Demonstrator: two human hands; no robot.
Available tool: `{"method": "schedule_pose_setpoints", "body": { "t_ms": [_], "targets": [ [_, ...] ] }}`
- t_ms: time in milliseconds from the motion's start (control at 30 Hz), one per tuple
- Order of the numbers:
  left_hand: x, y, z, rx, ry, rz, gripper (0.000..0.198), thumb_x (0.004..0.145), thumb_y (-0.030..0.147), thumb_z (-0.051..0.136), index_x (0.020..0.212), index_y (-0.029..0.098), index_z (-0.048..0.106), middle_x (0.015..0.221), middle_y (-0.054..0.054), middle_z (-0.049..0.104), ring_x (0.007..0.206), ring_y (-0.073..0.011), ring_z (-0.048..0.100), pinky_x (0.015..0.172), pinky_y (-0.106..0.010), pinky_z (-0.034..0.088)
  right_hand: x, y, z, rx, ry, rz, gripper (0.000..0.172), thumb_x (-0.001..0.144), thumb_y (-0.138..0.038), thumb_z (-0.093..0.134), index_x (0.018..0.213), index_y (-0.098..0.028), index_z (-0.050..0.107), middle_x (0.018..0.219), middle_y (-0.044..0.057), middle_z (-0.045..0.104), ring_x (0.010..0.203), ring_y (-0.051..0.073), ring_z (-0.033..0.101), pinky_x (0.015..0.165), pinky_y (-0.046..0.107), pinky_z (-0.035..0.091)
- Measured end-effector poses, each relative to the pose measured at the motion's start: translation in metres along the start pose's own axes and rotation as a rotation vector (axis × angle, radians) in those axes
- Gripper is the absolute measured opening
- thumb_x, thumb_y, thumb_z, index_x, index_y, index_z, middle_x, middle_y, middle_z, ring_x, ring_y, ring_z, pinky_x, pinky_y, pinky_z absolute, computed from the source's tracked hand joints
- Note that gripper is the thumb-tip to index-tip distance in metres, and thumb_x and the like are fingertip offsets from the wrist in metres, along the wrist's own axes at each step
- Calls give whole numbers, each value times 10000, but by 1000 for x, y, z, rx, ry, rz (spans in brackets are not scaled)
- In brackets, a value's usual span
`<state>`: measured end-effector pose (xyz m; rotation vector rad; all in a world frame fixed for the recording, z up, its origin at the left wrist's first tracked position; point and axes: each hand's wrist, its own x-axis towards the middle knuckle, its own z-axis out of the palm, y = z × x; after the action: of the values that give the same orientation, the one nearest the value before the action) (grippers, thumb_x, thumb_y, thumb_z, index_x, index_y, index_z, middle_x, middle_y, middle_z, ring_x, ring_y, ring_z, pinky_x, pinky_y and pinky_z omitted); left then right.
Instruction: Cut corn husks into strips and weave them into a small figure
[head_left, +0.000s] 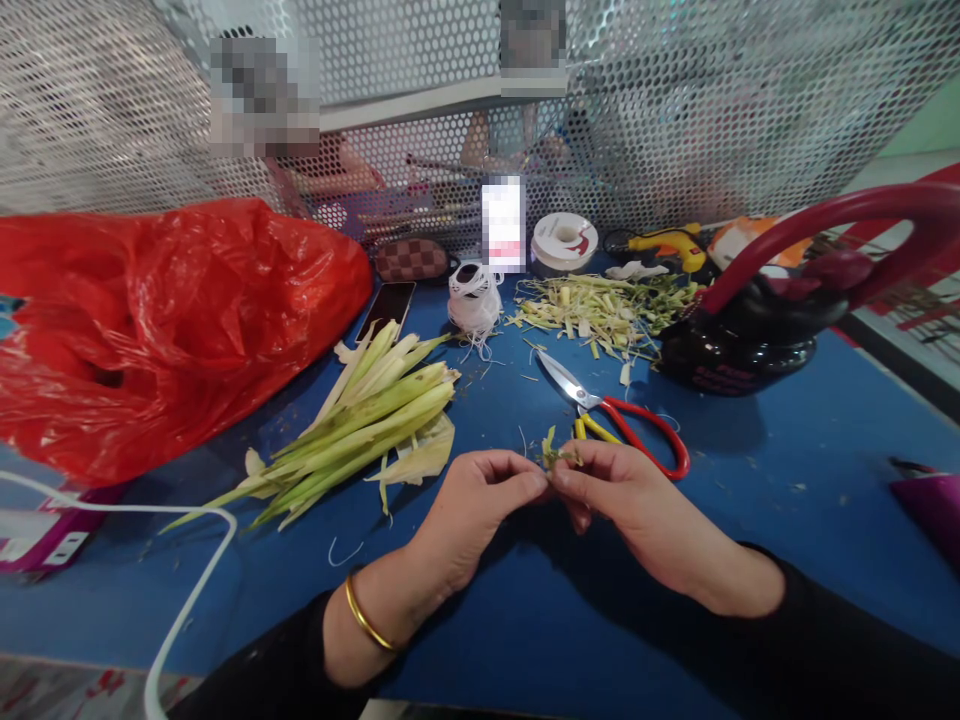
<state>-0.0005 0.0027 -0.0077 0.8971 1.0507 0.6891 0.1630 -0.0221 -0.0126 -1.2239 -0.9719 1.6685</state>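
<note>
My left hand (480, 505) and my right hand (637, 500) meet fingertip to fingertip low over the blue table. Both are closed in a pinch around a small piece of green husk (553, 455), whose curled end sticks up above the fingertips; its lower part is hidden. Just beyond my right hand lie scissors (589, 398) with one red and one yellow handle, blades partly apart. To the left of my left hand is a bunch of pale green corn husks (367, 420). A thin white thread (523, 440) shows near the fingertips.
Husk scraps (592, 310), a white thread spool (476, 300), a ribbon roll (564, 245) and a yellow glue gun (667, 243) are farther back. A black pot (739, 345) stands right, a red plastic bag (172, 340) left. A white cable (191, 600) crosses the left front.
</note>
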Motion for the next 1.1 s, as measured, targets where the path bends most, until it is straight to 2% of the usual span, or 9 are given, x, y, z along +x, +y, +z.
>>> {"method": "schedule_pose_setpoints", "body": {
  "t_ms": [267,433,600,667,833,1000,1100],
  "targets": [
    [-1,1,2,172,28,127,127,698,265,699,676,150,651,664,8,604,636,-109,507,642,-247,402,2,4,2,-34,83,19,306,715,-444,759,675,-185,602,540,-54,518,484,84,457,504,243,365],
    [-2,-3,0,371,25,306,49,726,175,622,681,159,616,679,5,608,654,-120,541,642,-248,431,2,6,3,32,2,47,355,719,-468,766,664,-181,564,548,-59,483,486,83,450,485,235,384],
    [-3,-5,0,570,98,503,111,720,83,567,653,167,594,675,12,593,649,-110,541,634,-236,425,-1,8,6,140,-74,127,363,713,-470,777,700,-177,563,552,-67,445,485,81,437,468,226,387],
    [-3,-6,0,597,121,535,118,718,74,559,651,166,593,685,7,597,656,-112,548,643,-241,428,-1,8,6,151,-101,154,380,699,-475,790,693,-176,554,558,-68,443,481,77,429,468,225,388],
    [-2,-5,-2,518,98,428,91,731,111,562,672,166,606,700,1,604,666,-119,544,645,-249,429,2,6,2,133,-59,85,379,714,-472,784,681,-173,554,556,-60,470,493,80,450,493,226,376],
    [-1,-2,-1,305,61,243,57,735,186,584,683,162,589,636,26,549,598,-97,471,588,-235,384,2,5,-1,149,-89,71,346,752,-450,761,701,-164,573,558,-50,498,501,78,449,508,226,348],
    [1,-1,-1,182,44,176,91,747,229,612,696,156,591,658,16,570,632,-100,508,630,-238,405,2,5,-1,164,-105,54,325,757,-427,760,712,-161,579,572,-45,511,512,78,451,524,229,353]
  ]
}}
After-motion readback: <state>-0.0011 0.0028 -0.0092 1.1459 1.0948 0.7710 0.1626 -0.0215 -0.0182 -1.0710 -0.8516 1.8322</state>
